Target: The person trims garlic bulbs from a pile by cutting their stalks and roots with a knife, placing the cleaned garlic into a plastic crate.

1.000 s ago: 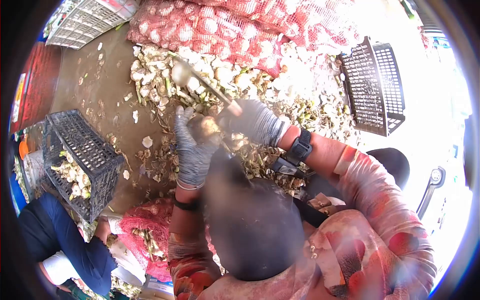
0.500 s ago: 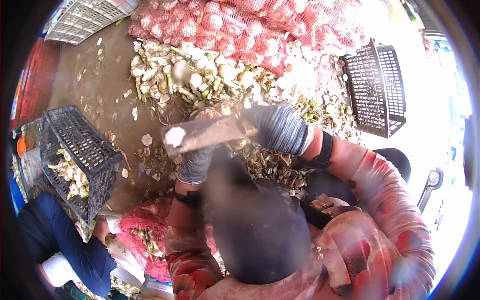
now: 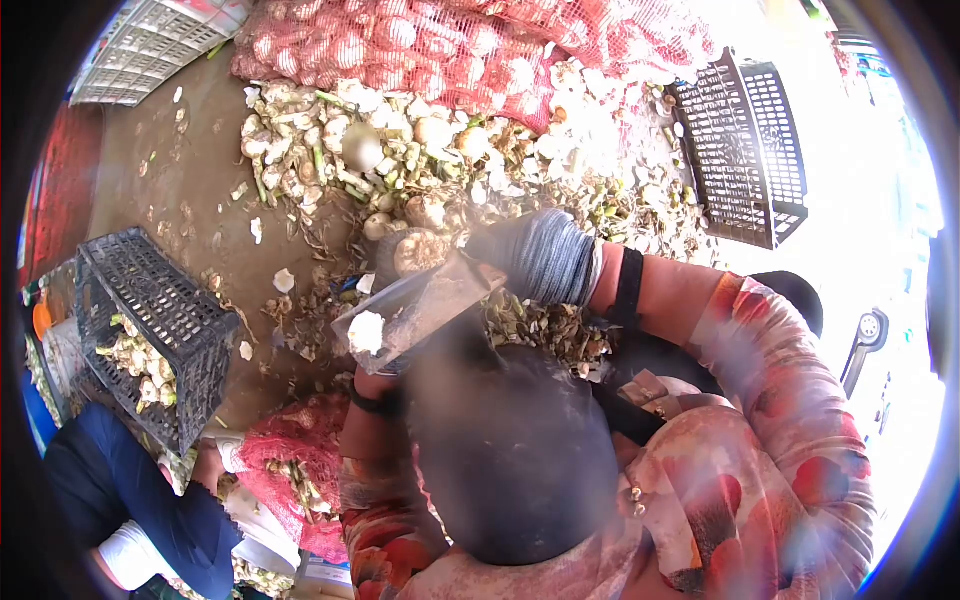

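My right hand (image 3: 525,255), in a grey knit glove, is closed around the handle end of a cleaver (image 3: 418,305). The wide blade slants down to the left, with a white piece (image 3: 366,333) stuck near its far end. Behind the blade my left hand (image 3: 391,262), also gloved, holds a garlic bulb (image 3: 424,252), its round face turned up. The blade covers part of this hand and its wrist. Just beyond both hands lies a heap of garlic bulbs, stems and trimmings (image 3: 330,150).
Red mesh sacks of garlic (image 3: 400,45) lie at the back. A black crate (image 3: 740,150) stands right; another crate (image 3: 165,290) with garlic is left. A co-worker's dark sleeve (image 3: 140,490) shows lower left beside a red mesh bag (image 3: 295,450). A dark rounded shape (image 3: 520,460) fills the lower middle.
The cleaver has tilted, its far end dropping lower and closer to me. More of the garlic bulb and my left glove now shows above the blade. The view has shifted slightly.
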`<state>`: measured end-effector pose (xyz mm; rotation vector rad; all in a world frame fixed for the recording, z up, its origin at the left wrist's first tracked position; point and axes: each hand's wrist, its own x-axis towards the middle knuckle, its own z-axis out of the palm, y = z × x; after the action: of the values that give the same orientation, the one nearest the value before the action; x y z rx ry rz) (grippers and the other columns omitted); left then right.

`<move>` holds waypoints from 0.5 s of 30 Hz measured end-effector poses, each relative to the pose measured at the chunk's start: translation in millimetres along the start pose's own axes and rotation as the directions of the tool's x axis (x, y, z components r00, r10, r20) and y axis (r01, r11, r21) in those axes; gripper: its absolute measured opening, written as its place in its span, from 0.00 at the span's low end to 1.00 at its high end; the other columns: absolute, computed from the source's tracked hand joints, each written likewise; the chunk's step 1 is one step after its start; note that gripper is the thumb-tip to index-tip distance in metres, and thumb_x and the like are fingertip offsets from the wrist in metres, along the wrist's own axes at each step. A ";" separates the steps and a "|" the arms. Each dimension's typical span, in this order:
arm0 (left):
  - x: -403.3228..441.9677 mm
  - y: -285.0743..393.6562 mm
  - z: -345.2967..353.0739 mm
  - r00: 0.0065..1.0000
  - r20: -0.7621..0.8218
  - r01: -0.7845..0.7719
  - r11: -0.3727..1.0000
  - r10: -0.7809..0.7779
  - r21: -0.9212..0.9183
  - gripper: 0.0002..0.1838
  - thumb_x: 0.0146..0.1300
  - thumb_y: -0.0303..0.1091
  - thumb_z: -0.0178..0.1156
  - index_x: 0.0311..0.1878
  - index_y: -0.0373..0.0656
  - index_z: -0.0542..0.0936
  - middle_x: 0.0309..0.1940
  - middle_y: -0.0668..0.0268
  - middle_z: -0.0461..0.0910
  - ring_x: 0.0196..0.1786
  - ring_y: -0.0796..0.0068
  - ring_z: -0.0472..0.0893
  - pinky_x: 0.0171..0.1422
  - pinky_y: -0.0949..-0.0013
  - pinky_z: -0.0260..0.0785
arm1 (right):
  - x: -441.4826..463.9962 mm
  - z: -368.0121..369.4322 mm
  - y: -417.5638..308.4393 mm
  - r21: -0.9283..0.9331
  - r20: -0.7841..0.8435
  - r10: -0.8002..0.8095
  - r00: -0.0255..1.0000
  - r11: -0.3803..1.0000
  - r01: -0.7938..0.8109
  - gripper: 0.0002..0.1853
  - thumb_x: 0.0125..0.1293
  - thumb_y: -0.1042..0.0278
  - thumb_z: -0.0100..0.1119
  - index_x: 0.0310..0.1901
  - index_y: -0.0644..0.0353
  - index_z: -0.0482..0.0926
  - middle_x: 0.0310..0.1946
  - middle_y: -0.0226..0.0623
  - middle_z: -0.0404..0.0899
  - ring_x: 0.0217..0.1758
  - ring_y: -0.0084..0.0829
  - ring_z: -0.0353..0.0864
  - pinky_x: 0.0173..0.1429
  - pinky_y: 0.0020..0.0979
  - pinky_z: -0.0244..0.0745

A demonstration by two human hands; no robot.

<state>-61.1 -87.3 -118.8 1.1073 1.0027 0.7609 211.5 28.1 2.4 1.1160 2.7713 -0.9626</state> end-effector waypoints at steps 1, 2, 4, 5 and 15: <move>-3.3 -5.3 -0.8 1.000 0.015 0.011 0.999 -0.011 -0.038 0.28 0.73 0.42 0.48 0.70 0.36 0.61 0.68 0.55 0.65 0.68 0.63 0.67 0.74 0.63 0.59 | 0.4 4.1 3.3 0.001 0.014 0.011 1.000 1.000 -0.011 0.17 0.54 0.71 0.58 0.48 0.53 0.73 0.28 0.41 0.79 0.35 0.47 0.84 0.33 0.45 0.77; -5.3 -11.0 -0.6 0.999 0.031 0.016 0.997 -0.014 -0.076 0.29 0.73 0.43 0.48 0.70 0.36 0.61 0.68 0.54 0.65 0.68 0.62 0.66 0.74 0.63 0.59 | -1.1 7.0 6.2 0.004 0.014 0.012 1.000 1.000 -0.012 0.17 0.54 0.71 0.58 0.48 0.53 0.73 0.28 0.41 0.79 0.35 0.47 0.84 0.33 0.45 0.77; -1.5 -26.6 4.2 0.999 0.043 -0.022 0.994 0.027 -0.111 0.30 0.71 0.45 0.50 0.69 0.35 0.62 0.67 0.54 0.66 0.68 0.63 0.67 0.73 0.62 0.60 | -2.1 10.6 10.9 -0.101 0.061 0.087 0.994 0.992 -0.081 0.17 0.53 0.71 0.59 0.47 0.54 0.74 0.29 0.41 0.79 0.35 0.46 0.84 0.34 0.45 0.77; 8.6 -9.0 13.1 0.998 0.046 -0.045 0.993 0.051 -0.112 0.31 0.71 0.46 0.51 0.69 0.35 0.62 0.67 0.54 0.66 0.67 0.64 0.68 0.73 0.62 0.61 | -3.3 14.9 14.6 -0.129 -0.011 0.034 0.999 0.991 -0.035 0.17 0.54 0.70 0.60 0.47 0.54 0.75 0.27 0.41 0.80 0.33 0.44 0.84 0.33 0.43 0.77; 21.6 62.2 15.6 0.983 -0.175 -0.007 0.952 0.064 0.307 0.23 0.60 0.25 0.63 0.58 0.40 0.69 0.47 0.62 0.77 0.51 0.74 0.78 0.56 0.70 0.72 | -11.8 -11.7 2.1 0.012 0.114 0.212 0.971 0.977 -0.215 0.10 0.57 0.67 0.59 0.41 0.55 0.79 0.28 0.44 0.82 0.33 0.47 0.84 0.35 0.41 0.78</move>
<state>-39.4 -55.6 -63.0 1.3419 1.2909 0.7633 224.2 28.2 13.3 1.2884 2.4961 -1.0015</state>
